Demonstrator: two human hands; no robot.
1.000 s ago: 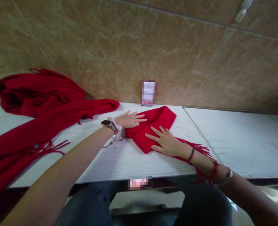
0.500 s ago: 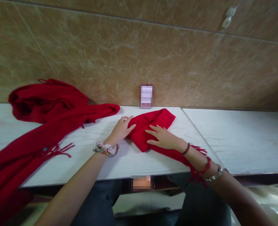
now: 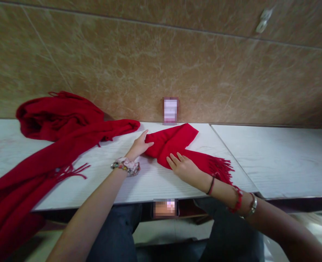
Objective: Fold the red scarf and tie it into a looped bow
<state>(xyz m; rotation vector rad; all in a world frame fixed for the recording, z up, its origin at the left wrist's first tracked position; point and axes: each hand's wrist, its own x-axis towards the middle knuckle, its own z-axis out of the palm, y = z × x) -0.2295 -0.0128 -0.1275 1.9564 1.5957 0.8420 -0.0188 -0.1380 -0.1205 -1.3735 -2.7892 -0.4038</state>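
Note:
A red scarf (image 3: 174,140) lies folded across itself on the white table, its fringed end stretching to the right. My left hand (image 3: 139,146) is at the scarf's left fold, thumb on top and fingers apart along the edge; whether any cloth is pinched there is not shown. Flat on the front part of the scarf rests my right hand (image 3: 183,167), fingers spread and pointing up and left. Part of the cloth is hidden beneath it.
More red fringed scarves (image 3: 60,120) lie heaped on the left, trailing over the table's front edge. The white table (image 3: 281,160) runs along a brown marbled wall (image 3: 123,72). A small blurred-out card or device (image 3: 170,110) leans against the wall.
My right hand has moved slightly down, and the scarf's fringed end now lies spread out to the right, on the table instead of hanging over its edge. My left hand stays at the fold.

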